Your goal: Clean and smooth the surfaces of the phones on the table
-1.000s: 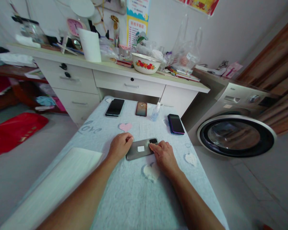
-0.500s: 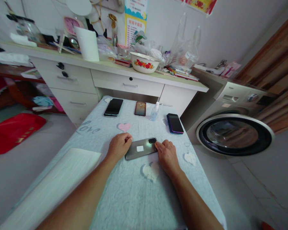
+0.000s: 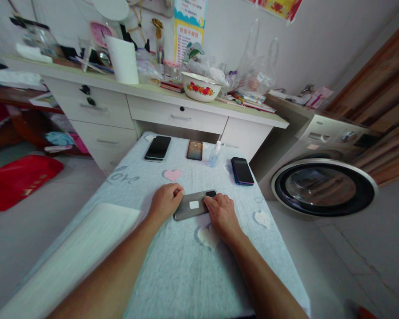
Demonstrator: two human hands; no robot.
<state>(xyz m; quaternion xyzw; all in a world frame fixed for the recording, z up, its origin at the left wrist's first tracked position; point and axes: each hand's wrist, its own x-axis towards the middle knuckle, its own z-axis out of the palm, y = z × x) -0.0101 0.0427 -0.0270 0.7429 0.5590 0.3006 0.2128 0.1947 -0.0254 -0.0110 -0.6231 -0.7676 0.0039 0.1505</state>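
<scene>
The cloth-covered surface (image 3: pixel 186 279) in front of me fills the lower middle of the frame, pale blue-grey and printed with hearts. Beyond it, a long drawered cabinet (image 3: pixel 109 128) stretches across the upper left and centre, and a washing machine (image 3: pixel 322 188) stands at the right, its round door facing me. A long pale strip (image 3: pixel 76 257) lies on the lower left, beside and partly behind my forearm. My left hand (image 3: pixel 165 201) is near the centre of the frame with its fingers curled inward, up against the left end of a grey phone (image 3: pixel 185 208); my knuckles hide the fingertips, so I cannot tell whether I grip its edge. My right hand (image 3: pixel 223 215), just right of centre, has the thumb and fingers drawn together, their tips resting on the back of the phone near its right end; I cannot tell whether anything is pinched between them. The phone lies back up on the cloth at the centre of the frame, slightly slanted, its right end higher, with a smooth, dull sheen. Farther up are a black phone (image 3: pixel 158 147) left of centre, a purple-edged phone (image 3: pixel 242 170) to the right, and a clear bottle (image 3: pixel 214 155) standing between them. Smallest are the dark camera block (image 3: pixel 210 193), partly covered by my fingers, and the square white label (image 3: pixel 194 204) mid-back.
</scene>
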